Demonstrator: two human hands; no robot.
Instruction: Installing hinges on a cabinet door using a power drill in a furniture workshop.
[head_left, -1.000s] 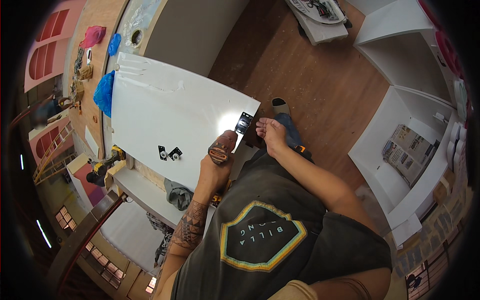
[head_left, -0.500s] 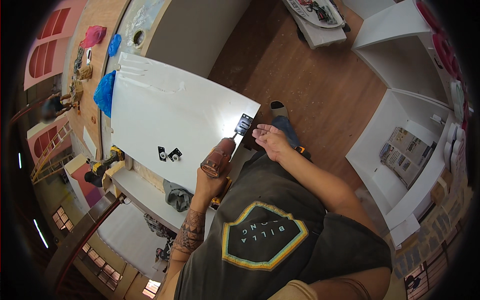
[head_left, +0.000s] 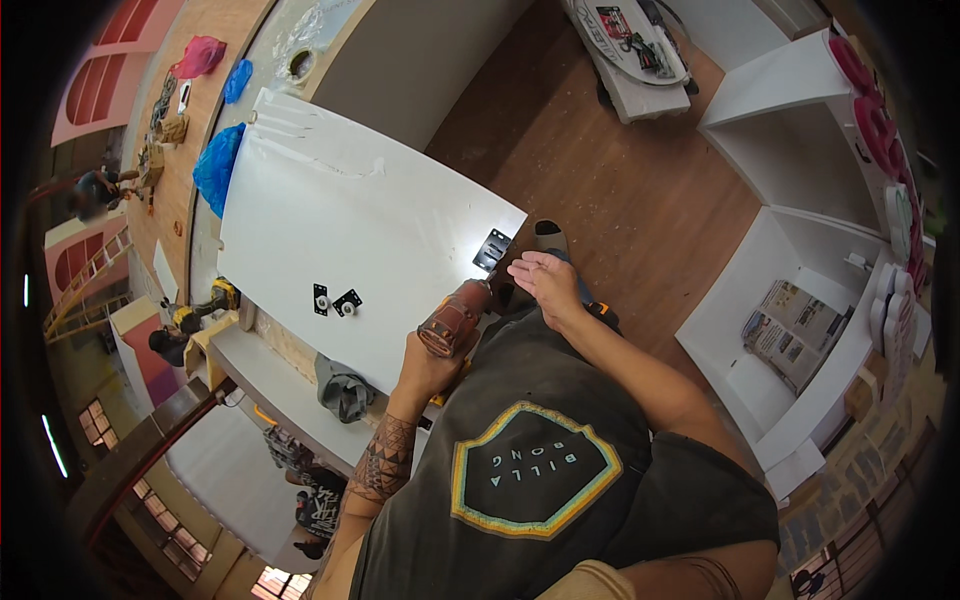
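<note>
My left hand (head_left: 430, 368) is wrapped round a cordless drill (head_left: 456, 318) with a reddish-brown body. The drill's lit tip points at the near edge of a black metal plate (head_left: 491, 250), which lies at the right corner of a white panel (head_left: 370, 235). Just right of that plate, my right hand (head_left: 545, 285) is turned palm up with its fingers stretched out; whether small parts lie in the palm is too small to tell. Two black caster-like fittings (head_left: 346, 304) with pale round centres rest on the panel further left.
Blue plastic (head_left: 216, 170) lies by the panel's far left corner, and grey cloth (head_left: 343, 388) by its near edge. Another yellow-black drill (head_left: 222, 294) is at the left. White open cabinets (head_left: 740, 330) stand at the right, one holding newspaper (head_left: 797, 335). Other people work beyond.
The drill has shifted right and nearer me, its tip moving from the plate's left side to its near right side. My right hand remains palm up, its fingers straighter. The whole view has turned slightly.
</note>
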